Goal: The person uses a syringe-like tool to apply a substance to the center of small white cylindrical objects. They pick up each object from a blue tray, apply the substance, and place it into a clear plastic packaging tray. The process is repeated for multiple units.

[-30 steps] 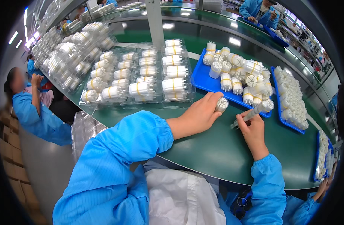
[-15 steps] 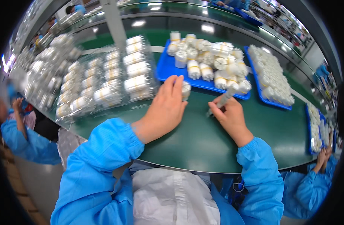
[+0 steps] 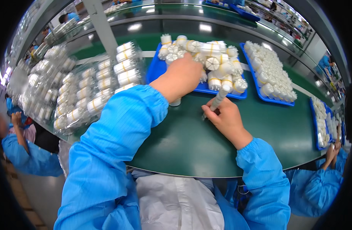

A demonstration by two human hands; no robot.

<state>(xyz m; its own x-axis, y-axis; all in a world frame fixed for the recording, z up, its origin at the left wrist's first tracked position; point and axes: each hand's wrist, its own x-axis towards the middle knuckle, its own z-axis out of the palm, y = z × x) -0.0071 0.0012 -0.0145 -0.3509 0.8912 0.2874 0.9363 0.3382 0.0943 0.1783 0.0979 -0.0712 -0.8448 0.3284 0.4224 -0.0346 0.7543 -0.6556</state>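
My left hand [image 3: 181, 74] reaches over the front left of a blue tray [image 3: 153, 73], among white plastic cylinders [image 3: 214, 49]. Several of these have yellow bands, and some show ribbed ends. Its fingertips are hidden behind the hand, so I cannot tell whether it grips one. Just below that hand, a single white cylinder [image 3: 176, 102] stands on the green worktop, partly covered. My right hand [image 3: 227, 120] is closed round a pale, pen-like stick [image 3: 221, 95], held slanting with its narrow end down, just in front of the tray.
Clear plastic packs of banded cylinders [image 3: 95, 90] lie to the left, with more bagged ones [image 3: 43, 78] beyond. A second full blue tray [image 3: 260, 94] stands to the right, and another [image 3: 318, 130] farther along. A grey post [image 3: 101, 30] rises behind. Co-workers sit on both sides.
My left hand has moved from beside the lone cylinder up and forward over the tray. My right hand still holds the stick. The whole view has shifted slightly.
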